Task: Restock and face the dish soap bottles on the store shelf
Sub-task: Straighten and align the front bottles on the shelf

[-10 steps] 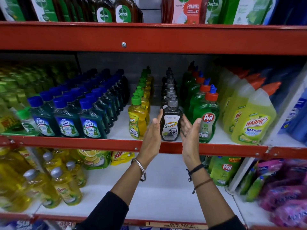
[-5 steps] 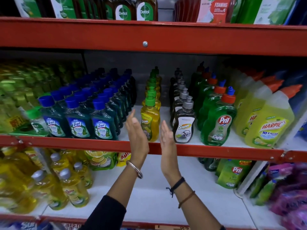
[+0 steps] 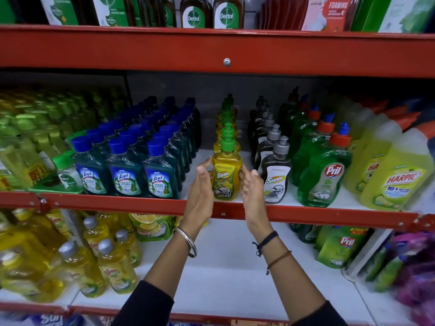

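Both hands up at middle shelf (image 3: 306,211), palms facing, flanking front yellow Super bottle (image 3: 226,178). Left hand (image 3: 200,191) open, fingers slack, just beside bottle's left flank. Right hand (image 3: 253,191) open, fingertips at bottle's right edge; contact possible, can't tell from this angle. No grip closed on anything. Bottle upright at shelf front edge, label forward, heading its row, between blue-capped Lizol bottles (image 3: 127,175) and dark Super bottle (image 3: 275,178). Green Pril bottle (image 3: 323,180) further right.
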{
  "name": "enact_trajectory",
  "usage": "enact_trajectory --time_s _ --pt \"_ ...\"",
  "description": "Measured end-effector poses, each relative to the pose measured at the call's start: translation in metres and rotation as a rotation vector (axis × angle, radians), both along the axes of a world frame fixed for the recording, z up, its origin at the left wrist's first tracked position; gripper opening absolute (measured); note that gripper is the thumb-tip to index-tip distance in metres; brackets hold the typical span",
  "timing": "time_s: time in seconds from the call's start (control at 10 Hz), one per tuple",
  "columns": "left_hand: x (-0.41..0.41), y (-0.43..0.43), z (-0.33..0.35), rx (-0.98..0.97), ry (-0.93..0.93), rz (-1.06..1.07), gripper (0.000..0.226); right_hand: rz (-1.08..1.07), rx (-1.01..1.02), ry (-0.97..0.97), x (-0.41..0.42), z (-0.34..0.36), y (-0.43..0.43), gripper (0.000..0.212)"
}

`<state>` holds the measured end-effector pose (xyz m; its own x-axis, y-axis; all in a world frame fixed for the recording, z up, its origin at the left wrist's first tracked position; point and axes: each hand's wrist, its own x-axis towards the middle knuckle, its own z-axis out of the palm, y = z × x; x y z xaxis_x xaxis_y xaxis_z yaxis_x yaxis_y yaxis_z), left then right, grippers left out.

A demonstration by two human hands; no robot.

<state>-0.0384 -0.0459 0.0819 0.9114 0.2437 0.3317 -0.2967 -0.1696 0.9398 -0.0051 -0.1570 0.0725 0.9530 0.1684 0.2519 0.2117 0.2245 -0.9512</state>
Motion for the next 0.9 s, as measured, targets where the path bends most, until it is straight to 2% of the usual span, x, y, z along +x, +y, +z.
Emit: enact_trajectory --time_s 0.1,0.4,0.5,0.7,0.8,0.9 --pt "0.001 0.000 -0.001 -0.016 0.018 0.019 0.071 0.000 -0.024 0.017 -0.001 0.000 -0.001 0.049" --pt "-0.004 -0.002 0.002 -0.010 0.032 0.044 0.067 -0.009 0.031 0.077 0.001 0.003 -0.001 0.051" --pt "-0.006 -0.005 0.003 -0.001 0.024 0.044 0.073 -0.008 0.050 0.098 0.000 0.006 -0.002 0.051" --pt "-0.009 -0.012 0.009 0.046 -0.010 0.066 0.061 0.000 0.048 0.104 -0.002 0.010 -0.002 0.052" --pt "-0.006 -0.011 0.007 0.096 -0.014 0.089 0.061 0.008 0.040 0.087 0.000 0.014 -0.001 0.053" --pt "-0.005 -0.011 0.000 0.060 -0.035 0.141 0.060 -0.032 0.059 0.069 -0.009 0.009 -0.008 0.056"
